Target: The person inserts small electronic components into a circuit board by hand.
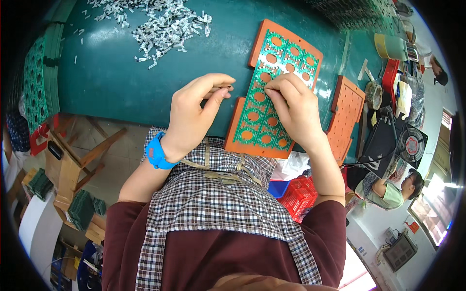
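A green circuit board panel (252,107) with rows of round cut-outs lies in an orange-brown holding plate (232,144) at the table's near edge. Over its left middle part, my right hand (297,104) pinches thumb and forefinger together at the board; whatever is between them is too small to name. My left hand (194,109), a blue band on its wrist, is held just left of the board. Its thumb and fingers close on a tiny dark bit that I cannot make out. Small white parts sit along the board's upper rows.
A pile of small clear-and-metal parts (167,29) spreads over the green table (111,77) at the far left. Another orange-brown plate (347,104) lies to the right, near a tape roll (373,94) and a black fan (412,143). Stacked boards (36,82) stand left. A co-worker (388,191) sits at right.
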### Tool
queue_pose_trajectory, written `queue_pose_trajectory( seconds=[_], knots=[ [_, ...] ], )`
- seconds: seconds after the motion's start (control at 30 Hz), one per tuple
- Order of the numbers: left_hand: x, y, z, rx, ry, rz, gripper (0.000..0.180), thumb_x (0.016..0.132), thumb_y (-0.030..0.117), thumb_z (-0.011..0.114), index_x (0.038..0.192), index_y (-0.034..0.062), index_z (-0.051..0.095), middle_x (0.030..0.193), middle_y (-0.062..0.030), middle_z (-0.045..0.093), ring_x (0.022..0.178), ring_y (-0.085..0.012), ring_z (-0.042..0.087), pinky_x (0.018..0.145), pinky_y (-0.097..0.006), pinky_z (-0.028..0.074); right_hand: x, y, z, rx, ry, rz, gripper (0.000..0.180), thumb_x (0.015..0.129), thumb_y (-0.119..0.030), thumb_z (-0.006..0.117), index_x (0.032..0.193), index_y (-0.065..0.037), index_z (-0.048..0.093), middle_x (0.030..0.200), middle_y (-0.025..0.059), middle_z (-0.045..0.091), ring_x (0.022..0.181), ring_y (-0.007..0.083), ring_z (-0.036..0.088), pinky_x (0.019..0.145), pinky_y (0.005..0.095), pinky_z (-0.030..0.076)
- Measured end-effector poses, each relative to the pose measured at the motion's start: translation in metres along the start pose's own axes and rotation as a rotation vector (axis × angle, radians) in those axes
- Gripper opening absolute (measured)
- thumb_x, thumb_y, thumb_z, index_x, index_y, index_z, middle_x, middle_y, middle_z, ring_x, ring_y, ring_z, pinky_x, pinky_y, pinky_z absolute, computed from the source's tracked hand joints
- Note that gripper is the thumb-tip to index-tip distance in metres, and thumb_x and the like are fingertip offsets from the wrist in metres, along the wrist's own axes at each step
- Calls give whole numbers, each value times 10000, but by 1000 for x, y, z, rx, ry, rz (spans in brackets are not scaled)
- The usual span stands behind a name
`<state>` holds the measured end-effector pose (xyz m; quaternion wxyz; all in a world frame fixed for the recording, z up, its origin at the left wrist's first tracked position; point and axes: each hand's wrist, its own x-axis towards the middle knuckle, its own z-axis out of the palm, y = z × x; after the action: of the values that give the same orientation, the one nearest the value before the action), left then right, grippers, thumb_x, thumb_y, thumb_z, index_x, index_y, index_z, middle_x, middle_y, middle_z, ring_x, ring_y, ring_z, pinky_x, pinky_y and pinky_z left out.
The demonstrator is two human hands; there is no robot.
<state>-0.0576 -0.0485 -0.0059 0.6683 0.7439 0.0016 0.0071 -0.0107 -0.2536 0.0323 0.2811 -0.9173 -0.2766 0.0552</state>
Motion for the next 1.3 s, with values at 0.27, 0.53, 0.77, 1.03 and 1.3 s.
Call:
queue_pose_trajectory(
  seconds=[0.27,0.53,0.77,1.03,1.3],
  knots=[
    [0,-4,1,-44,-13,6,232,868,-49,580,1095,-18,617,956,-135,686,882,-195,689,772,-286,552,-10,5,14,-115,165,-94,127,780,10,667,900,-22,640,865,87,625,772,246,644,661,319,518],
    [-11,-2,6,-294,-87,-109,321,886,-61,534,1203,-23,555,945,-136,683,902,-183,678,809,-295,553,-11,10,17,-181,231,-157,180,748,-26,652,927,-45,645,882,70,627,764,268,643,635,353,524],
    [-11,-10,7,-197,-60,-13,319,882,-64,520,1192,-7,571,940,-123,682,904,-184,679,814,-294,551,-3,2,7,-21,90,-48,64,847,-43,608,899,-8,623,887,97,605,802,287,638,686,356,524],
    [-9,-15,12,-115,-78,60,311,875,-67,523,1171,2,589,949,-126,680,901,-187,676,800,-292,544,2,11,2,-27,32,-40,121,898,-73,561,999,-14,591,953,113,562,876,303,617,729,372,516],
    [-8,-18,14,-66,-73,99,312,872,-66,527,1168,6,591,955,-134,672,893,-198,678,784,-291,545,4,15,1,-91,-17,-77,136,891,-85,563,1012,-27,588,952,112,553,895,305,608,733,380,515]
  ],
)
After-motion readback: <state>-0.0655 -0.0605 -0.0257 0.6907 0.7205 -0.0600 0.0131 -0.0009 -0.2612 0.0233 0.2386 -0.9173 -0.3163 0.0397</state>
